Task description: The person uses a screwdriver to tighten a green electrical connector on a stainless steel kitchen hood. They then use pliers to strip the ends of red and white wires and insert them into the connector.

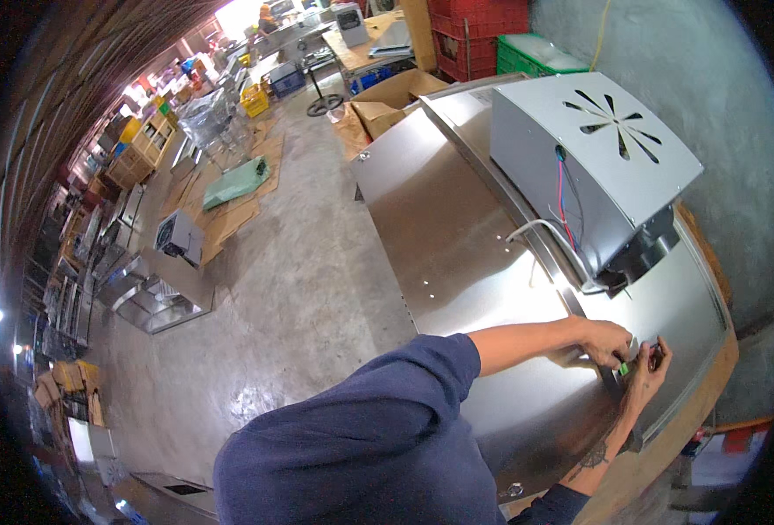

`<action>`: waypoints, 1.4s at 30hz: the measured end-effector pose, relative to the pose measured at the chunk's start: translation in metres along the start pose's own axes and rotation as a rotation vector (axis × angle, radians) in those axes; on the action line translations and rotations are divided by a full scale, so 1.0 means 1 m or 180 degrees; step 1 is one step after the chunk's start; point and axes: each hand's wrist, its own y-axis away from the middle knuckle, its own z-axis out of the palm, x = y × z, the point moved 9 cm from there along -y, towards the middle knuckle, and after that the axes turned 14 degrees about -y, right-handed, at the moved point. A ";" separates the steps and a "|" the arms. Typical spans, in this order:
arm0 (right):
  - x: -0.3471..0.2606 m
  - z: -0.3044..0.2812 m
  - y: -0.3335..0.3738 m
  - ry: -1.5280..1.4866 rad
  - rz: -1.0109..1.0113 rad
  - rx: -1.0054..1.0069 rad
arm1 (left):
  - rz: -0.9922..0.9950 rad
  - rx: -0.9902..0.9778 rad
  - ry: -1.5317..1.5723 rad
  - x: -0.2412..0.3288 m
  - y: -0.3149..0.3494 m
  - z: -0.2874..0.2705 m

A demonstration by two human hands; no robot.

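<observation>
My left hand (607, 342) reaches in from the left over a stainless steel panel, its fingers curled together. Close beside it, my right hand (651, 371) is bent up with thumb and fingers drawn together around something small and dark that I cannot make out. Between the two hands shows a small bright green piece (623, 369); its kind is too small to tell. Both hands are over a raised seam of the steel sheet-metal unit (483, 289). Just beyond them on it stands a grey metal box (571, 166) with petal-shaped slots, a black round part underneath and red and blue wires (566, 206).
A pale cable (536, 226) curves out by the box. A grey wall (693, 70) rises on the right. Behind are an open cardboard box (396, 98), red crates (466, 39) and a green crate (527, 57). Concrete floor (308, 254) with metal units lies left.
</observation>
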 end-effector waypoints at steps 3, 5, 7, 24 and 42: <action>-0.005 0.010 0.005 -0.0532 0.0115 -0.0077 | 0.0023 -0.0002 0.0005 0.002 0.003 -0.007; -0.008 0.012 0.005 -0.0755 0.0154 -0.0085 | 0.0109 0.0056 -0.0186 0.006 0.003 -0.012; -0.006 0.012 0.006 -0.0756 0.0216 -0.0014 | 0.0073 0.0201 -0.0119 0.006 0.007 -0.016; 0.006 0.005 0.001 -0.0344 0.0127 -0.0183 | 0.0134 0.0024 -0.0167 0.005 0.003 -0.008; 0.007 0.003 -0.003 0.0752 -0.0251 -0.0101 | 0.0021 -0.0137 -0.0225 0.001 -0.010 0.012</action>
